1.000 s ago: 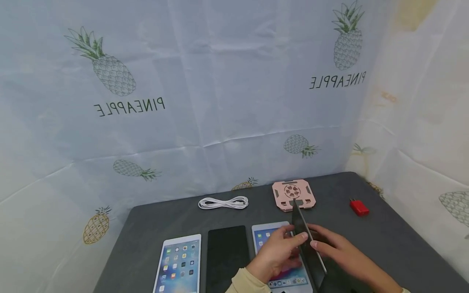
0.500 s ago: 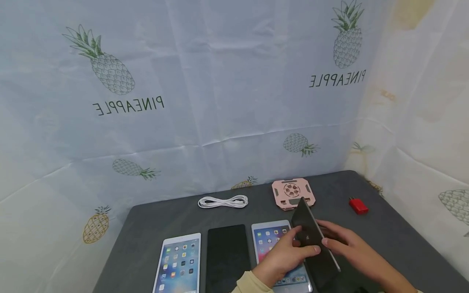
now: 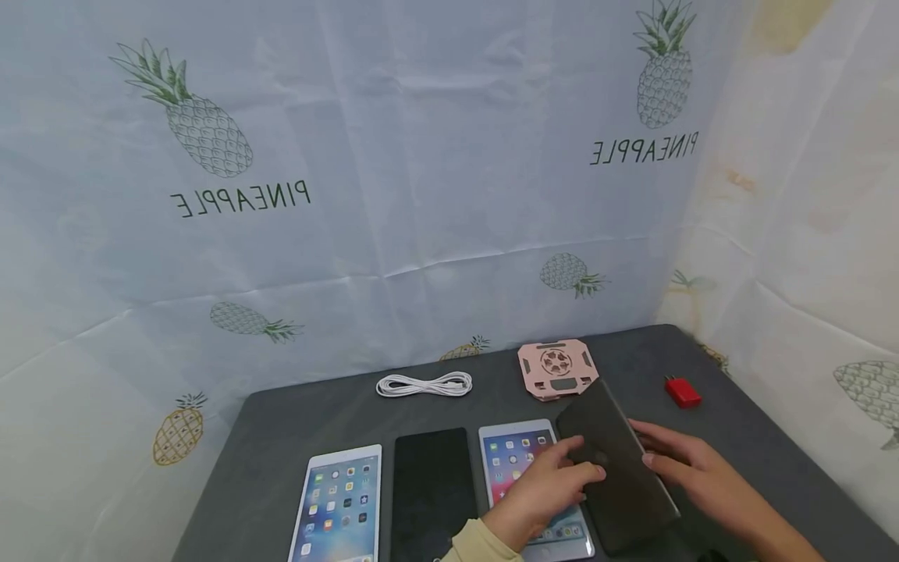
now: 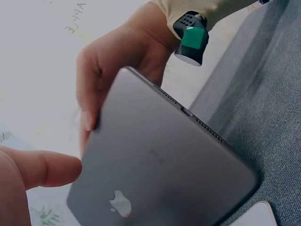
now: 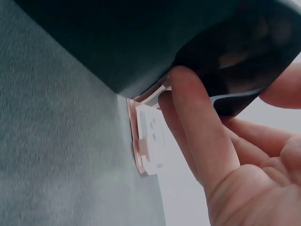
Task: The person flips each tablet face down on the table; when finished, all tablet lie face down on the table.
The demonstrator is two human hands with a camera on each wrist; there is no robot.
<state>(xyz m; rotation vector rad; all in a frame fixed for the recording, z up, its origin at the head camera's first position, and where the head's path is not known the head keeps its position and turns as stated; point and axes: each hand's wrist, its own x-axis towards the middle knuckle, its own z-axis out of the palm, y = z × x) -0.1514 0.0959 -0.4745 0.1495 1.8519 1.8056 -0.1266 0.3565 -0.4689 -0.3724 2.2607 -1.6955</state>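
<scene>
A dark grey tablet [image 3: 621, 476] is tilted above the table, its back turned up and to the left. My right hand [image 3: 691, 468] grips its right-hand edge, with fingers under the glossy black screen side in the right wrist view. My left hand [image 3: 544, 488] is at the tablet's left side, index finger and thumb stretched over its back. In the left wrist view an apple logo [image 4: 121, 204] and a charging port [image 4: 186, 111] show on the tablet. A finger of the left hand [image 4: 42, 169] points at its edge there; contact is hard to tell.
Beneath the left hand lies a lit white tablet [image 3: 516, 460]. Left of it are a black tablet [image 3: 434, 496] and another lit white tablet [image 3: 340, 503]. Farther back are a coiled white cable [image 3: 424, 384], a pink stand [image 3: 557, 368] and a red charger plug [image 3: 682, 392].
The dark tablet has moved right and tilted from nearly edge-on, so more of its back shows. Both hands have shifted right with it; the left fingers have loosened from around it.
</scene>
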